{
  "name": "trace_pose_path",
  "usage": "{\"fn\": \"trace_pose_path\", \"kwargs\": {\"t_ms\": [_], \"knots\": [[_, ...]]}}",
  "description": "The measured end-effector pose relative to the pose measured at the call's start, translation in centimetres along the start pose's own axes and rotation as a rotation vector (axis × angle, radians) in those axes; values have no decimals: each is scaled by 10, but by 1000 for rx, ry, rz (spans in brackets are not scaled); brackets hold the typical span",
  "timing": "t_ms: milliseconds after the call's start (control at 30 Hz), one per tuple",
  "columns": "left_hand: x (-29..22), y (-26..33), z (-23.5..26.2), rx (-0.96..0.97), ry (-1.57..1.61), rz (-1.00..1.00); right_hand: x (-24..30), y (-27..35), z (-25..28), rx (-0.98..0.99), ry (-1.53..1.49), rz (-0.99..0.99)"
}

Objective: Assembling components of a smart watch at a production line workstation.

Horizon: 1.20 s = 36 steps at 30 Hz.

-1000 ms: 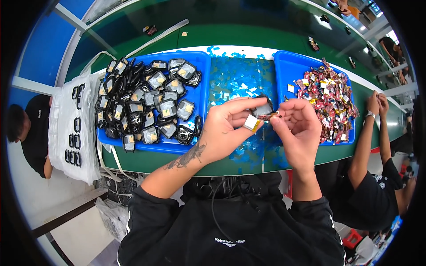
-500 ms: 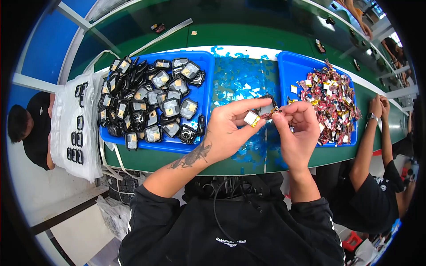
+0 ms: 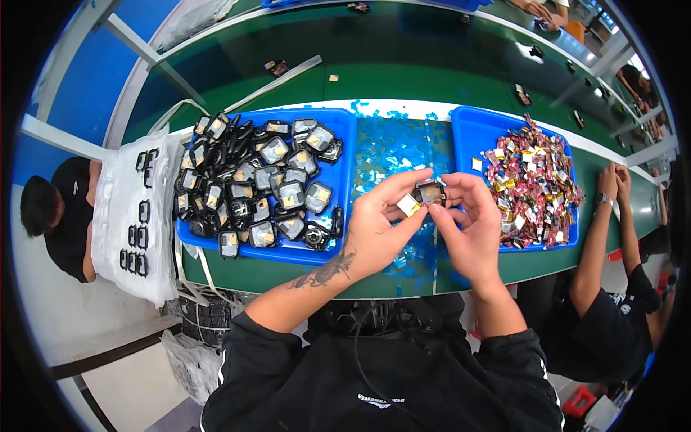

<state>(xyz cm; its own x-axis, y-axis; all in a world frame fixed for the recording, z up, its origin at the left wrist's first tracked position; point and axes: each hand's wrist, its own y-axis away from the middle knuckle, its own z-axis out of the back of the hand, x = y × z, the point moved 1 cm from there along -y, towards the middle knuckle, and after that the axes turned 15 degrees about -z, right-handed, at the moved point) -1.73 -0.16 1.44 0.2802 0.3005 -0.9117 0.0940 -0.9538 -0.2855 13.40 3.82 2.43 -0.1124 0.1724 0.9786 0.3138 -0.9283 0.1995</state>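
Observation:
Between both hands, above the workbench, is a small black watch-like case with a dark rectangular window. A small silver-white battery pouch with yellow tape hangs beside it, near the left fingers. My left hand is closed, its thumb and fingers gripping the case on the left. My right hand pinches the opposite edge with thumb and curled fingers. A little of the case is hidden behind the fingertips.
At left, a blue tray holds a heap of black watch-like cases. To the right, another blue tray holds small circuit boards with batteries. Blue film scraps litter the green bench between. Co-workers sit at both sides.
The case has turned so its window faces up between my hands. My right fingers have shifted from the circuit board to the case edge. The whole view has shifted slightly.

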Motion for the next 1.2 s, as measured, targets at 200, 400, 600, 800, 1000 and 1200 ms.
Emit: {"fn": "trace_pose_path", "kwargs": {"t_ms": [200,400,600,800,1000,1200], "knots": [[-40,-34,38,329,-1276,-419,51,-85,35,193,57,-143],[9,-26,96,72,-1855,-195,41,-238,23,45,302,-286],[-2,-24,97,64,-1740,-271,9,-255,31,-202,680,-136],[-14,-36,79,-71,-1317,-353,41,-176,-1,10,657,311],[-8,-34,71,-133,-747,-413,17,-92,-47,291,760,490],[-9,-27,66,-202,50,-3,40,-59,-8,84,817,383]]}}
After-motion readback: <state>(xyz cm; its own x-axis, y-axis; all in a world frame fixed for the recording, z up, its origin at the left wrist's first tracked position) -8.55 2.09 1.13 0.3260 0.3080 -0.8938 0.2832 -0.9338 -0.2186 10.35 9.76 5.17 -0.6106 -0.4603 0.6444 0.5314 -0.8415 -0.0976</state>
